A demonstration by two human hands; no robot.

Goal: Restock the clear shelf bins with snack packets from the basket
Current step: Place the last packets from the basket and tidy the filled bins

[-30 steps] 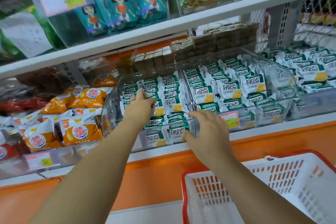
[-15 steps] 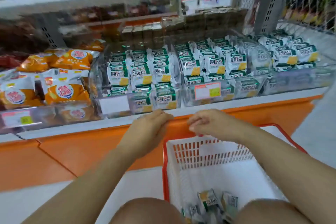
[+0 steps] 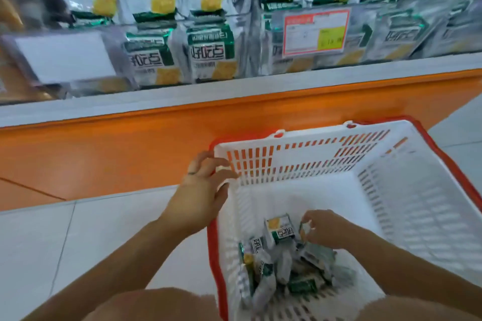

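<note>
The pick-up step is in hand. In the basket [image 3: 417, 203], the snack packets [image 3: 281, 263] are heaped in the near corner, and the edge of one is pinched by the curled right hand [image 3: 326, 229]. The basket's far-left rim is gripped by the left hand [image 3: 203, 190]. Next, a handful would need to be lifted to the clear shelf bins [image 3: 117, 41] beyond, which look nearly full.

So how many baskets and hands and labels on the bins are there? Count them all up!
Basket: 1
Hands: 2, the left hand holding the basket's corner, the right hand pinching one of the snack packets
Labels on the bins: 2, a blank white label and a red and yellow label
Total: 5
The packets are too heaped to count.
</note>
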